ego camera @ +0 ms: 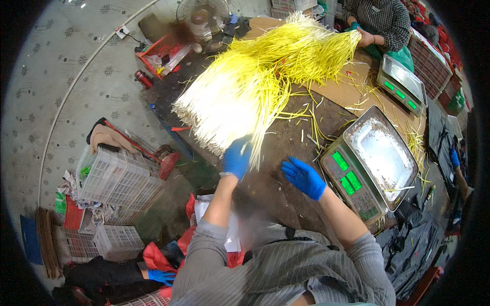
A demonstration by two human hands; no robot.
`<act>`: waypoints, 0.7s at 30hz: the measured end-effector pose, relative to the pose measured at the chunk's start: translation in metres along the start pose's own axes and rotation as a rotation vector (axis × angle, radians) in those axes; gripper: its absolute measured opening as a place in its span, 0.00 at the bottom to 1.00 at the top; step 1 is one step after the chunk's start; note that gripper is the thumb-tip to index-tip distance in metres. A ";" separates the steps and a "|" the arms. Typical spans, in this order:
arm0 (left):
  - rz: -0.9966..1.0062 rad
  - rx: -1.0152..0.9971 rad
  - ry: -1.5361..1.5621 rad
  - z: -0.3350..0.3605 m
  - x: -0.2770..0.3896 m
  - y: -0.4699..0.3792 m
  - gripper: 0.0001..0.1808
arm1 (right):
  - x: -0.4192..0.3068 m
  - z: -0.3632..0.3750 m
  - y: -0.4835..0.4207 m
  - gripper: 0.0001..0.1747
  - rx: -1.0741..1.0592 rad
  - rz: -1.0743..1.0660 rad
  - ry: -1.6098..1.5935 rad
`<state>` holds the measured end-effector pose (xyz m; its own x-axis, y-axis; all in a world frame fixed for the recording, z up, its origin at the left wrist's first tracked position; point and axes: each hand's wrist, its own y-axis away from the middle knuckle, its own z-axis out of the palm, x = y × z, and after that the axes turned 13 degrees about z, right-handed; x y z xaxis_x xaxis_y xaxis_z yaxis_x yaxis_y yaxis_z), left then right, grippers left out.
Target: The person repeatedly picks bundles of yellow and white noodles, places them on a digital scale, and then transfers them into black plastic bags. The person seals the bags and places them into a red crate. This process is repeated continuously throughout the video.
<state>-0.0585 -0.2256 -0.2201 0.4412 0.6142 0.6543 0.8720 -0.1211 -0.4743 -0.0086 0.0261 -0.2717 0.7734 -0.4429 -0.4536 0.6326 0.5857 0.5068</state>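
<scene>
A big heap of yellow chives, with pale stem ends towards me and yellow leaves behind, lies across the dark table. My left hand, in a blue glove, is at the near edge of the heap against the pale stems. It is blurred, and whether its fingers grip any stems cannot be made out. My right hand, gloved in blue too, is held over the table with its fingers stretched out and nothing in it. Just right of it stands a digital scale with a dirty metal pan and lit green displays.
Across the table a person holds the leaf end of the heap, beside a second scale. A fan, red crate and red flask line the far left. White plastic crates stand left; black plastic sheeting lies right.
</scene>
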 end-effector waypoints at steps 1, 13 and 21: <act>0.064 0.025 -0.046 -0.003 -0.008 -0.003 0.14 | -0.002 -0.006 -0.022 0.28 -0.033 -0.010 -0.020; -0.061 0.032 -0.107 -0.001 -0.062 -0.026 0.14 | -0.037 0.033 -0.163 0.26 -0.244 0.028 -0.154; 0.019 -0.046 -0.483 -0.005 -0.059 -0.054 0.15 | -0.069 0.074 -0.188 0.51 -0.004 0.238 0.120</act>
<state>-0.1309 -0.2588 -0.2300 0.3175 0.9019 0.2928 0.8782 -0.1631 -0.4497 -0.1783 -0.1037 -0.2816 0.8897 -0.2091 -0.4059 0.4334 0.6664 0.6067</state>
